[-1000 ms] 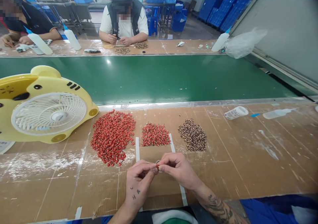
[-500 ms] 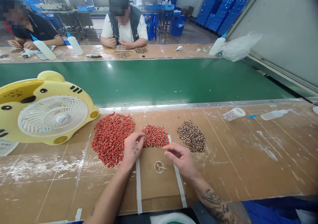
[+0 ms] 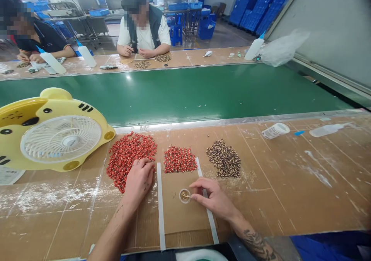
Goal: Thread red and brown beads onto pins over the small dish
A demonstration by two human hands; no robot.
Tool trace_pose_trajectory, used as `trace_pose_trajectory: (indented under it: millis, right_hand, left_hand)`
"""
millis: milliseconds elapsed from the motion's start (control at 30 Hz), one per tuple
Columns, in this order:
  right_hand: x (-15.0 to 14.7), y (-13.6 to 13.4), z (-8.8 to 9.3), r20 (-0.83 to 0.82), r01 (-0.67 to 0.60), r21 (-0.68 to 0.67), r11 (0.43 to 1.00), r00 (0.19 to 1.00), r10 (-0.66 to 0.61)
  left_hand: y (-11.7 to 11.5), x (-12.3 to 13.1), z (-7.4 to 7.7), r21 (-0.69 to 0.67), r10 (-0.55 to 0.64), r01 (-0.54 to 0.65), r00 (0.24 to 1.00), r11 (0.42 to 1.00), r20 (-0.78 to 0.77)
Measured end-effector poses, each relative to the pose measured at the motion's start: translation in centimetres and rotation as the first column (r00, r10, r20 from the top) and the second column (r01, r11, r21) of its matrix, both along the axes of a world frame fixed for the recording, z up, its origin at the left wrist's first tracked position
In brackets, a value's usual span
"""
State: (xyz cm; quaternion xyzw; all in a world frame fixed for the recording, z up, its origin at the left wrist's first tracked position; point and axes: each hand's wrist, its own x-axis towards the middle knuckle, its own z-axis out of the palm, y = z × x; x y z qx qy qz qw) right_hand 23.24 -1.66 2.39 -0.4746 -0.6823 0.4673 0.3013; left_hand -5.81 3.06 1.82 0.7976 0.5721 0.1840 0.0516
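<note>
A thin pin (image 3: 187,196) is pinched by the right hand (image 3: 211,199), long axis level, tip in a small cup (image 3: 184,195) at lower centre; left hand (image 3: 139,183) is curled against red beads (image 3: 127,160), hold unclear.

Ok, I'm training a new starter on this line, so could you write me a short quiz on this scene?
1. Which holds the stick in the dish: the left hand or the right hand?
2. True or false: the brown pile lies between the large red pile and the small red pile.
3. Fill in the blank: the belt beyond the near bench is ____.

Key: 1 right hand; 2 false; 3 green.
</note>
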Motion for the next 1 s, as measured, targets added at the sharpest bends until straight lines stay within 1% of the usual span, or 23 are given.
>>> trace_pose_trajectory:
  millis: [67, 133, 333, 433, 533, 700, 800, 900, 1000]
  right_hand:
    - [-0.2, -0.3, -0.1, 0.029, -0.044, -0.008, 0.999, 0.999, 0.044]
    - [-0.3, -0.5, -0.3, 0.051, -0.071, -0.005, 0.997, 0.996, 0.071]
    - [-0.2, -0.5, -0.7, 0.084, -0.081, 0.041, 0.996, 0.993, 0.078]
    - [-0.2, -0.6, -1.0, 0.085, -0.068, 0.063, 0.996, 0.994, 0.062]
    - [-0.3, -0.7, -1.3, 0.090, -0.056, 0.084, 0.995, 0.995, 0.049]
    - [-0.4, -0.8, -1.3, 0.127, -0.069, 0.158, 0.985, 0.991, 0.049]
    - [-0.5, -0.8, -1.2, 0.149, -0.102, 0.220, 0.970, 0.986, 0.070]
    - [-0.8, -0.6, -1.1, 0.164, -0.124, 0.244, 0.962, 0.983, 0.085]
    - [-0.9, -0.6, -0.9, 0.178, -0.141, 0.255, 0.956, 0.979, 0.097]
  left_hand:
    - [-0.3, 0.0, -0.3, -0.026, -0.041, 0.040, 0.998, 0.999, -0.055]
    - [-0.4, 0.3, -0.6, -0.036, -0.062, 0.059, 0.995, 0.998, -0.078]
    - [-0.1, 1.1, -0.6, -0.049, -0.085, 0.079, 0.987, 0.996, -0.139]
    - [0.0, 1.2, -0.5, -0.057, -0.115, 0.110, 0.987, 0.992, -0.112]
    - [-0.3, 1.1, -0.4, -0.078, -0.135, 0.132, 0.990, 0.988, -0.045]
    - [-1.7, 1.3, -0.1, -0.071, -0.103, 0.109, 0.992, 0.992, 0.073]
    - [-2.7, 1.6, 0.0, -0.102, -0.127, 0.135, 0.988, 0.986, 0.085]
    - [-3.7, 2.0, -0.4, -0.119, -0.149, 0.157, 0.986, 0.980, 0.072]
    - [-4.7, 2.2, -1.2, -0.092, -0.138, 0.144, 0.988, 0.985, 0.074]
